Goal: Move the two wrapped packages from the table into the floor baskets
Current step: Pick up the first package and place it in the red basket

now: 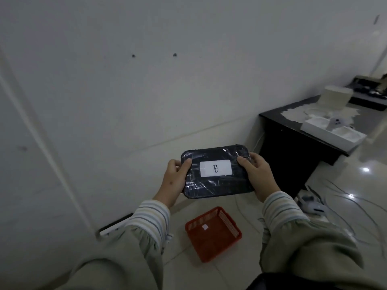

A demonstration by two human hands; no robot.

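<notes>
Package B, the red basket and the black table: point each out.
Package B (216,168), head view, white label.
Red basket (211,237), head view, mesh floor.
Black table (278,120), head view, bare top corner.

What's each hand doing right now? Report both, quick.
Left hand: closed on the left end of the wrapped package labelled B.
Right hand: closed on its right end.

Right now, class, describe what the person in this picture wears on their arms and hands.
Both hands, left hand and right hand, are bare: no gloves, rings or watch visible. Each arm has loose pale sage-green sleeves ending in striped ribbed cuffs, banded cream, grey-blue and tan.
</notes>
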